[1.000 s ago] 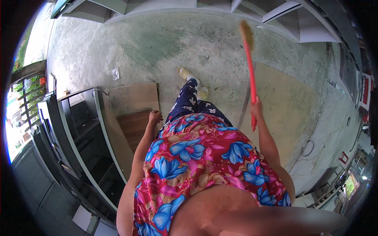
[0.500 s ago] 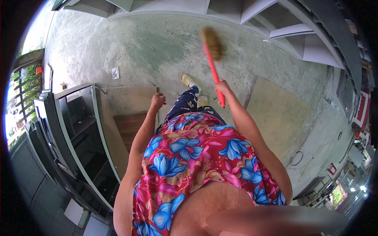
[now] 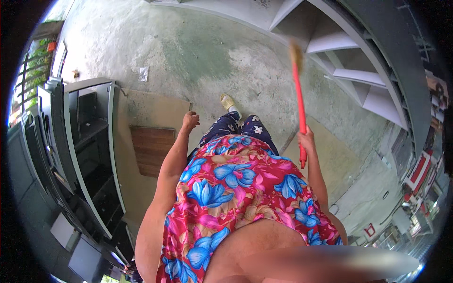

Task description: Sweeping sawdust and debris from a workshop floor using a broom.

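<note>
My right hand (image 3: 307, 139) is closed around the lower part of a long red handle. The handle belongs to a broom (image 3: 298, 94), which stands nearly upright in the picture. Its brown bristle head (image 3: 296, 53), smeared by motion, is at the far end, in front of the white shelving. A short end of the handle sticks out below my fist. My left hand (image 3: 190, 121) hangs beside my left hip, its fingers loosely bent and slightly apart, with nothing seen in it.
White shelving (image 3: 337, 42) lines the far right. A dark open cabinet (image 3: 96, 141) stands at the left beside flat boards (image 3: 153, 148). Another tan board (image 3: 330, 155) lies at my right. A clear plastic scrap (image 3: 143, 74) lies on the concrete floor (image 3: 198, 52).
The broom has swung right, its head nearing the white shelving. My right hand moved right and lower with it. My left hand stays near my hip; the whole view has shifted slightly.
</note>
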`<state>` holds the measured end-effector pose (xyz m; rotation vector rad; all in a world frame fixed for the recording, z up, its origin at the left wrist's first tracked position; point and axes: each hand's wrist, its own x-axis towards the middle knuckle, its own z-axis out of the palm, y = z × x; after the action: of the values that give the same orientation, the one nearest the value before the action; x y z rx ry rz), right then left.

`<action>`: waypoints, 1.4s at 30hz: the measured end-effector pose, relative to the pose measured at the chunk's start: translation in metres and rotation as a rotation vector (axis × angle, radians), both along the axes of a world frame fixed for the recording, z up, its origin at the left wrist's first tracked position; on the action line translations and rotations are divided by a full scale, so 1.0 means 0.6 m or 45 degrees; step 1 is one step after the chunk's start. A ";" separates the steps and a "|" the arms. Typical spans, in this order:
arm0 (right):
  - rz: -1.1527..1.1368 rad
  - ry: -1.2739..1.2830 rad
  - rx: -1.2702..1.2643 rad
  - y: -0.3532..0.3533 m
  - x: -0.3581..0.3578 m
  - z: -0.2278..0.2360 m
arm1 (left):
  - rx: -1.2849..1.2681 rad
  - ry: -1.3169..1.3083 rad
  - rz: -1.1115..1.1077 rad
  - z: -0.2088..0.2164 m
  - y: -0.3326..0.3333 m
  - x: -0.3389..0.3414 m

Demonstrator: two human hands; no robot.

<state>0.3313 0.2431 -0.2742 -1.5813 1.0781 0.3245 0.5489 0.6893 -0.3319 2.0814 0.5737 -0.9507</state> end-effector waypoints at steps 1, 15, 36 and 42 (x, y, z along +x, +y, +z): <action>0.023 -0.004 0.002 -0.013 0.011 -0.015 | -0.053 0.002 0.033 -0.001 0.018 -0.002; 0.269 -0.023 0.633 0.142 0.443 -0.149 | -0.109 -0.014 0.317 0.003 0.090 -0.074; -0.011 0.268 1.171 0.170 0.165 -0.133 | -0.096 0.140 0.566 -0.071 0.185 -0.206; 0.225 -0.108 1.162 0.276 0.347 -0.135 | -0.063 0.083 0.527 -0.058 0.182 -0.190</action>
<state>0.5395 0.4085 -0.3552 -0.8483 0.5741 0.7394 0.4349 0.7983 -0.3669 1.7949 0.9602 -0.7817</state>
